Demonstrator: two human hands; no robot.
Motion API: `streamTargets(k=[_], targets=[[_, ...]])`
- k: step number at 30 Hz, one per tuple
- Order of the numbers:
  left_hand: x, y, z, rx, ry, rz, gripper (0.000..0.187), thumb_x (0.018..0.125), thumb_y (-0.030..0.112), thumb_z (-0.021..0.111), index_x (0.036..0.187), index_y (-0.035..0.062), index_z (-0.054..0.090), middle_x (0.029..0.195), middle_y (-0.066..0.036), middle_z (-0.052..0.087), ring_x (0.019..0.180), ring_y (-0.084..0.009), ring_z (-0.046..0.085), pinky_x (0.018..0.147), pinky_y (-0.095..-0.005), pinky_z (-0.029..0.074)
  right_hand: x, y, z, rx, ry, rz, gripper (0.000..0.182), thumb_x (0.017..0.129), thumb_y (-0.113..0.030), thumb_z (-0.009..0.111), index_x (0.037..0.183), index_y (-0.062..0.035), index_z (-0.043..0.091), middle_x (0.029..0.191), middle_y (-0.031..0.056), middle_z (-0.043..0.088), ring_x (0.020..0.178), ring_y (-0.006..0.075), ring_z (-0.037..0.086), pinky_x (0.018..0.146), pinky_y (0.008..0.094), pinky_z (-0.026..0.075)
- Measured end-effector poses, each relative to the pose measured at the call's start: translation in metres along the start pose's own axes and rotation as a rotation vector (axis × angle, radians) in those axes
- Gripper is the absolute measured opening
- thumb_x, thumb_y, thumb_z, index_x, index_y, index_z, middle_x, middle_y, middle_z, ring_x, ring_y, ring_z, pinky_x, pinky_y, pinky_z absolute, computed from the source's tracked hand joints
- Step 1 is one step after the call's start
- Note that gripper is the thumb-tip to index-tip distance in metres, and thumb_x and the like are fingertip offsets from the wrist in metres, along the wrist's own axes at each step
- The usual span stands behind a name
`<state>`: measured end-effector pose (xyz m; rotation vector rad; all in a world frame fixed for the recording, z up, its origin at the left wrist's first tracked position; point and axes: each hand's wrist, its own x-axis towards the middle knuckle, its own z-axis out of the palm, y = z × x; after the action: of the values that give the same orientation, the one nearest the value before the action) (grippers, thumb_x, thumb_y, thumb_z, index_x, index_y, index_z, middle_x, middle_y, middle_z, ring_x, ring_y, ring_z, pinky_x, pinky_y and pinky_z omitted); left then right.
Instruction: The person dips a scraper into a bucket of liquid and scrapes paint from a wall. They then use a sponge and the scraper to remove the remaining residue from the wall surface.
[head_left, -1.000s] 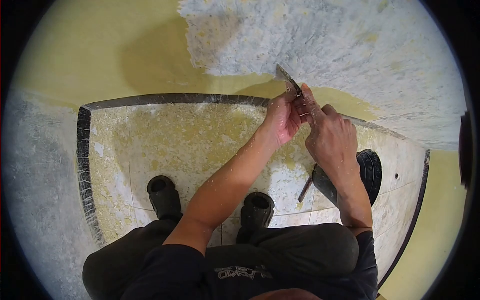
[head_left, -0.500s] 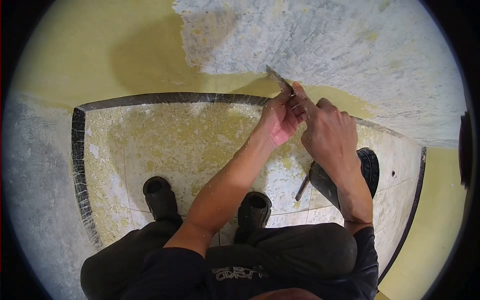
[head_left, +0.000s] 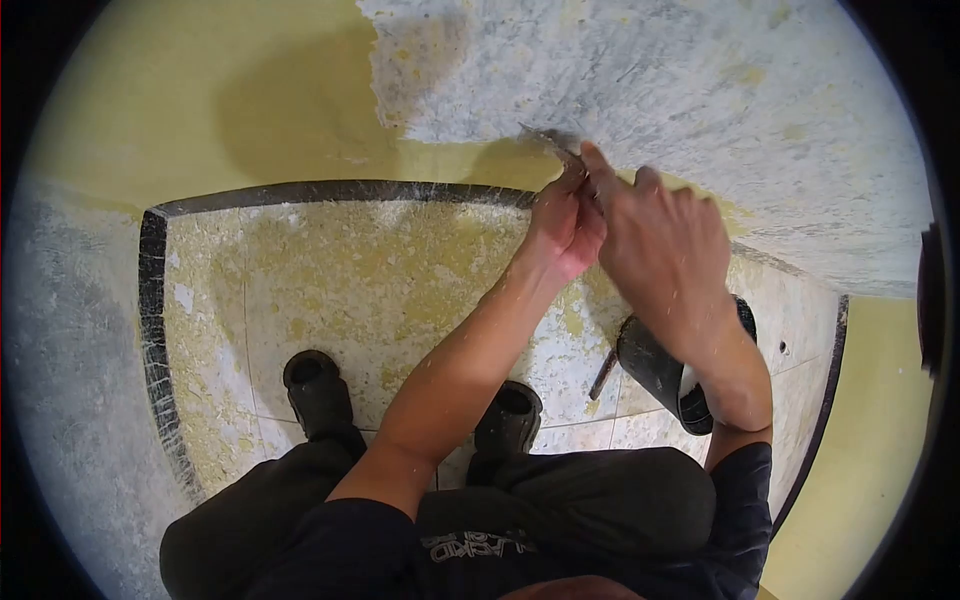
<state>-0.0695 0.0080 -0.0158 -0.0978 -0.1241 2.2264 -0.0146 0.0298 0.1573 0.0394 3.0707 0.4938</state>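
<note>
Both my hands are closed around a thin metal scraper [head_left: 557, 147], whose blade meets the wall at the lower border of a bared patch. My left hand [head_left: 567, 222], palm partly turned up, pinches it near the blade. From the right, my right hand [head_left: 667, 235] wraps its handle, with one finger stretched along the tool. The handle itself is mostly hidden by my fingers. Pale grey-white scraped wall [head_left: 600, 80] lies above the blade, and yellow paint [head_left: 450, 163] remains in a strip below it.
Paint flakes cover the tiled floor [head_left: 340, 290], bordered by dark skirting [head_left: 350, 191]. A black bucket [head_left: 645, 352] lies on its side below my right forearm, beside a narrow dark strip-like tool [head_left: 603, 375]. My dark shoes [head_left: 312, 385] are on the flakes. Another wall stands at left.
The scraper and both hands have moved slightly up along the wall, and the blade lies at a flatter angle. My right forearm has swung right, uncovering more of the bucket.
</note>
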Motion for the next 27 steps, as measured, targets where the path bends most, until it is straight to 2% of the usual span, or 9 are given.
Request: streamTargets(k=[5,7,9,11,12,15,19,22,27], targets=[[-0.018,-0.004,0.013,0.008,0.121,0.084,0.025,0.098,0.028,0.045,0.103,0.0071,0.057,0.094,-0.006,0.063,0.089,-0.0185,0.062,0.081,-0.0356,0.053,0.021,-0.020,0.044,-0.121,-0.140,-0.155,0.040,0.084,-0.017,0.052,0.123,-0.0138,0.056,0.078,0.0112,0.064,0.067,0.0257,0.065,0.059,0.0356,0.050],[-0.017,0.004,0.003,0.004,0.207,0.106,0.027,0.095,0.031,0.050,0.108,0.0080,0.056,0.096,-0.008,0.063,0.087,-0.0195,0.062,0.079,-0.0357,0.053,0.008,-0.016,0.029,-0.063,-0.028,-0.188,0.040,0.082,-0.016,0.054,0.121,-0.0101,0.056,0.079,0.0120,0.064,0.070,0.0254,0.066,0.059,0.0358,0.050],[-0.029,0.006,0.001,-0.011,0.269,0.106,0.029,0.094,0.032,0.053,0.111,0.0084,0.056,0.097,-0.008,0.063,0.086,-0.0200,0.062,0.078,-0.0357,0.053,-0.001,-0.005,0.006,-0.058,0.019,-0.040,0.025,0.086,-0.016,0.052,0.103,-0.0009,0.062,0.078,0.0102,0.066,0.065,0.0230,0.067,0.055,0.0323,0.051],[-0.041,0.015,0.015,0.372,0.229,0.016,0.037,0.097,0.031,0.047,0.127,0.0084,0.044,0.111,-0.008,0.059,0.092,-0.0199,0.058,0.083,-0.0392,0.045,-0.001,0.009,0.012,-0.005,-0.035,-0.025,0.029,0.085,-0.015,0.051,0.108,0.0014,0.060,0.081,0.0131,0.064,0.062,0.0251,0.065,0.056,0.0337,0.051],[-0.047,0.016,0.017,0.823,0.367,0.044,0.052,0.093,0.036,0.055,0.134,0.0099,0.035,0.113,-0.011,0.059,0.088,-0.0226,0.061,0.079,-0.0388,0.048,-0.002,0.012,0.021,0.066,-0.026,-0.016,0.031,0.082,-0.012,0.053,0.108,0.0027,0.059,0.085,0.0157,0.062,0.065,0.0280,0.065,0.058,0.0356,0.051],[-0.067,0.015,0.026,0.953,0.494,0.115,0.057,0.094,0.046,0.049,0.136,0.0115,0.033,0.117,-0.009,0.058,0.100,-0.0226,0.057,0.085,-0.0404,0.043,-0.014,0.022,0.027,0.296,0.001,0.000,0.034,0.076,-0.006,0.057,0.109,0.0030,0.059,0.092,0.0194,0.059,0.073,0.0333,0.064,0.064,0.0393,0.050],[-0.065,0.010,0.028,0.491,0.255,0.045,0.052,0.094,0.049,0.046,0.130,0.0132,0.037,0.126,-0.011,0.052,0.105,-0.0244,0.055,0.085,-0.0405,0.044,-0.029,0.025,0.032,0.837,0.116,0.012,0.043,0.070,0.003,0.061,0.113,-0.0026,0.060,0.094,0.0180,0.058,0.084,0.0379,0.061,0.071,0.0432,0.049],[-0.054,0.006,0.034,0.507,0.257,0.110,0.049,0.094,0.049,0.045,0.124,0.0109,0.040,0.124,-0.011,0.051,0.111,-0.0264,0.053,0.086,-0.0397,0.045,-0.040,0.015,0.046,1.020,0.233,0.007,0.043,0.072,0.003,0.060,0.114,-0.0066,0.060,0.095,0.0151,0.059,0.081,0.0364,0.062,0.068,0.0432,0.050],[-0.054,0.005,0.066,0.408,0.264,0.148,0.039,0.096,0.040,0.047,0.112,0.0045,0.047,0.105,-0.010,0.057,0.100,-0.0283,0.059,0.087,-0.0418,0.047,-0.052,0.010,0.042,0.630,0.281,0.179,0.040,0.072,0.001,0.061,0.112,-0.0060,0.061,0.098,0.0128,0.060,0.079,0.0343,0.063,0.064,0.0428,0.050]])
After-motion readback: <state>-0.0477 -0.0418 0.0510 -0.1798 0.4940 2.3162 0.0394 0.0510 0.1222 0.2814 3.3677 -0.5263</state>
